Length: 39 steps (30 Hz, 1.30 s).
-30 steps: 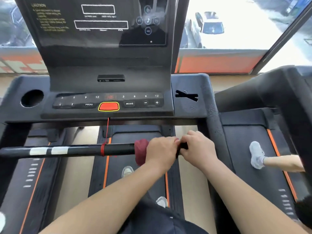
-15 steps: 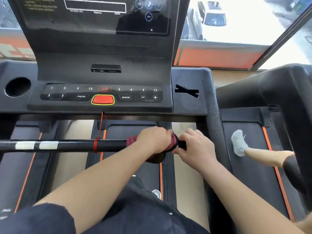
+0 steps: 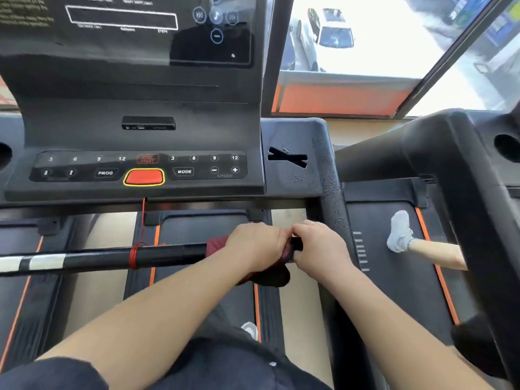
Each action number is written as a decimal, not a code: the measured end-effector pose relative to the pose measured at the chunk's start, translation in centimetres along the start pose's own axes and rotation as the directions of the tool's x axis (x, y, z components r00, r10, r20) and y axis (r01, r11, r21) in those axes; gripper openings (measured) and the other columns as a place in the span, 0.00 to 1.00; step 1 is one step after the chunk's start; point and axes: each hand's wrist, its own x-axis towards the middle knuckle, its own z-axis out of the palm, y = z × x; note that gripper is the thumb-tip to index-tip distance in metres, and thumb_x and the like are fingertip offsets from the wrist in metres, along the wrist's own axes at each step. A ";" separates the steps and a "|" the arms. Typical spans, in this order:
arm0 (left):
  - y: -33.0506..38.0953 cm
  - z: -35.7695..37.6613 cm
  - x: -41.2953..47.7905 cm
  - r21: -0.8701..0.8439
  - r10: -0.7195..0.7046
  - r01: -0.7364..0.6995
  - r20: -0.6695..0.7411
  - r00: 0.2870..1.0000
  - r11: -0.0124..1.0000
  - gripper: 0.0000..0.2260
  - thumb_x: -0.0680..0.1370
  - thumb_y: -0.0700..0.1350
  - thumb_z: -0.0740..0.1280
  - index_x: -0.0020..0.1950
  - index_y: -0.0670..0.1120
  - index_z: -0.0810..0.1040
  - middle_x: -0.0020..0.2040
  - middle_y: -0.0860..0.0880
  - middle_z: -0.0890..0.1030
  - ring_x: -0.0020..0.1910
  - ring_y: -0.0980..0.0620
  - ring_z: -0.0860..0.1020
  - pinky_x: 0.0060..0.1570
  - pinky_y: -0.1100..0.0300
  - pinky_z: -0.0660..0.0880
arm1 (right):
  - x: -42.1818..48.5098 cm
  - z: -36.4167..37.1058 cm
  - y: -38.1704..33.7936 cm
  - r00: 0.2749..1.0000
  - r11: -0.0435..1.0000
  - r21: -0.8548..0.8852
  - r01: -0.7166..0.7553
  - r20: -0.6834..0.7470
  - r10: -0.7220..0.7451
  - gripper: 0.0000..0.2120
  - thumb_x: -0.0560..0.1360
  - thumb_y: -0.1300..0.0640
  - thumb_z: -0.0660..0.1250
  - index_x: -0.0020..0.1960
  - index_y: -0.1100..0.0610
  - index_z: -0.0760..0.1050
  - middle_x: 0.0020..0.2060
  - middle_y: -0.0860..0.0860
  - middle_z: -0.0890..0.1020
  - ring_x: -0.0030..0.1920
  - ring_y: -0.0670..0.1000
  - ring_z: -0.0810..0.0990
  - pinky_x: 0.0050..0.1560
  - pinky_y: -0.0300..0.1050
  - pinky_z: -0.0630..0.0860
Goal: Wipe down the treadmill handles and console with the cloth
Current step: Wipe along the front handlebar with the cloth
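A bright window (image 3: 380, 46) lights the gym at far right, beside the black treadmill console (image 3: 140, 108). Nearer, a long black horizontal handlebar (image 3: 163, 256) runs left to right. The left hand (image 3: 253, 243) curls round a dark red cloth (image 3: 215, 246) wrapped on the bar. The right hand (image 3: 320, 246), touching it on the right, grips the bar's end. Most of the bar lies left of the cloth, so the wipe likely runs leftward, left hand leading.

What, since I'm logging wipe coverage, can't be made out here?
Head view:
- bar under the cloth: covered by left hand and cloth.
- bar's right end: hidden by right hand gripping it.
- console print: blurred, cut by top edge.
- cup holder: cut by left edge.
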 end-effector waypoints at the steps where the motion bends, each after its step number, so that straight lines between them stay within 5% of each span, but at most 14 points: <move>1: 0.4 0.5 -0.5 0.022 -0.027 0.027 -0.033 0.999 0.999 0.16 0.85 0.56 0.49 0.67 0.54 0.69 0.56 0.49 0.81 0.53 0.40 0.80 0.41 0.50 0.67 | -0.2 -0.8 0.1 0.999 0.986 0.165 -0.032 0.042 0.025 0.18 0.70 0.58 0.72 0.59 0.48 0.80 0.55 0.43 0.82 0.59 0.48 0.79 0.55 0.44 0.77; 3: 1.2 2.6 -2.7 -0.008 -0.102 0.102 -0.078 0.992 0.995 0.18 0.84 0.55 0.50 0.69 0.51 0.69 0.59 0.47 0.78 0.55 0.41 0.78 0.48 0.48 0.70 | -1.2 -2.1 0.7 1.000 0.898 0.440 -0.025 0.021 0.018 0.22 0.71 0.59 0.75 0.64 0.49 0.80 0.58 0.44 0.83 0.60 0.45 0.80 0.62 0.44 0.77; 5: 1.7 4.8 -5.5 0.016 -0.095 0.097 -0.111 0.989 0.995 0.27 0.82 0.55 0.55 0.77 0.42 0.66 0.68 0.42 0.74 0.64 0.39 0.73 0.65 0.43 0.69 | -2.4 -2.6 2.1 0.978 0.936 0.348 0.056 -0.209 0.019 0.18 0.73 0.58 0.74 0.62 0.51 0.81 0.54 0.43 0.83 0.56 0.47 0.81 0.58 0.45 0.78; 7: 1.9 6.2 -5.5 0.042 -0.069 0.082 -0.246 0.967 0.996 0.30 0.80 0.55 0.58 0.78 0.40 0.65 0.69 0.38 0.74 0.66 0.36 0.72 0.69 0.39 0.67 | -3.4 -2.7 3.7 0.925 0.983 0.179 -0.043 -0.365 0.107 0.16 0.75 0.54 0.72 0.63 0.52 0.80 0.53 0.46 0.80 0.56 0.52 0.79 0.52 0.49 0.78; 9: 2.8 4.7 -3.1 0.015 -0.077 0.083 -0.223 0.972 0.996 0.27 0.81 0.56 0.53 0.75 0.42 0.67 0.60 0.41 0.78 0.56 0.38 0.76 0.57 0.42 0.73 | -3.7 -2.5 5.1 0.906 0.963 0.117 -0.243 -0.327 0.268 0.19 0.77 0.47 0.69 0.65 0.54 0.75 0.55 0.51 0.77 0.59 0.55 0.75 0.50 0.53 0.78; 13: 4.3 1.4 1.1 0.054 0.021 -0.014 -0.130 0.991 0.998 0.19 0.84 0.54 0.44 0.61 0.48 0.71 0.56 0.46 0.78 0.52 0.41 0.79 0.47 0.49 0.73 | -3.3 -2.1 6.1 0.867 0.868 0.156 -0.472 -0.094 0.489 0.23 0.75 0.34 0.63 0.44 0.55 0.71 0.45 0.51 0.77 0.50 0.56 0.77 0.45 0.52 0.76; 15: 3.8 1.2 1.0 -0.038 0.023 -0.027 -0.109 0.994 0.999 0.17 0.86 0.55 0.47 0.61 0.49 0.71 0.57 0.47 0.79 0.55 0.41 0.80 0.49 0.48 0.76 | -3.1 -2.1 6.4 0.863 0.852 0.206 -0.482 -0.058 0.502 0.23 0.73 0.32 0.63 0.41 0.53 0.70 0.42 0.50 0.79 0.46 0.55 0.78 0.44 0.51 0.76; 19: 1.2 1.0 -0.9 -0.306 -0.009 -0.014 -0.072 0.997 0.952 0.27 0.83 0.64 0.53 0.79 0.54 0.62 0.68 0.51 0.78 0.66 0.44 0.76 0.59 0.49 0.74 | -3.2 -2.3 6.3 0.867 0.862 0.154 -0.483 -0.058 0.496 0.24 0.76 0.32 0.62 0.48 0.55 0.73 0.47 0.50 0.77 0.48 0.55 0.77 0.43 0.49 0.73; 23: -0.6 1.7 -2.5 -0.002 -0.112 0.112 -0.068 0.991 0.994 0.32 0.77 0.71 0.44 0.66 0.53 0.71 0.58 0.51 0.82 0.57 0.44 0.80 0.47 0.50 0.72 | -3.2 -2.1 5.9 0.867 0.865 0.128 -0.485 -0.060 0.495 0.26 0.77 0.32 0.60 0.51 0.56 0.73 0.50 0.52 0.78 0.53 0.58 0.79 0.46 0.51 0.76; 26: 1.1 0.8 -0.2 0.136 -0.102 0.105 -0.024 0.994 0.985 0.18 0.84 0.56 0.46 0.67 0.53 0.68 0.55 0.49 0.82 0.52 0.40 0.82 0.41 0.51 0.69 | -3.1 -2.3 5.7 0.864 0.864 0.108 -0.491 -0.063 0.499 0.25 0.77 0.34 0.61 0.52 0.57 0.72 0.51 0.54 0.78 0.55 0.59 0.78 0.47 0.51 0.74; 28: 2.9 0.4 2.1 -0.045 -0.123 0.122 -0.031 0.992 0.992 0.11 0.85 0.48 0.50 0.64 0.52 0.68 0.55 0.47 0.82 0.52 0.38 0.81 0.42 0.50 0.72 | -2.9 -2.6 5.6 0.869 0.869 0.093 -0.486 -0.053 0.492 0.25 0.78 0.35 0.61 0.54 0.58 0.73 0.53 0.55 0.78 0.57 0.59 0.78 0.47 0.51 0.73; 31: 5.9 1.5 2.8 -0.141 -0.130 0.109 -0.153 0.980 0.984 0.11 0.84 0.50 0.51 0.59 0.51 0.72 0.51 0.47 0.82 0.49 0.38 0.81 0.41 0.50 0.73 | -2.9 -2.7 5.7 0.867 0.867 0.079 -0.492 -0.046 0.496 0.25 0.78 0.34 0.61 0.55 0.57 0.73 0.54 0.55 0.78 0.58 0.59 0.78 0.48 0.51 0.74; 35: 7.4 4.3 -0.7 -0.089 -0.025 0.005 -0.220 0.975 0.996 0.25 0.82 0.51 0.57 0.75 0.39 0.71 0.67 0.41 0.77 0.62 0.38 0.75 0.63 0.42 0.73 | -2.9 -2.7 5.5 0.870 0.871 0.075 -0.485 -0.059 0.489 0.25 0.78 0.34 0.61 0.55 0.58 0.73 0.54 0.54 0.78 0.58 0.59 0.78 0.49 0.51 0.74; 39: 6.0 0.6 2.9 -0.167 0.021 -0.036 -0.090 0.996 0.985 0.16 0.85 0.51 0.52 0.63 0.47 0.75 0.56 0.44 0.81 0.54 0.39 0.80 0.47 0.48 0.74 | -2.5 -2.9 5.6 0.865 0.864 0.073 -0.499 -0.029 0.502 0.25 0.77 0.35 0.62 0.56 0.58 0.73 0.55 0.55 0.78 0.58 0.60 0.78 0.49 0.51 0.74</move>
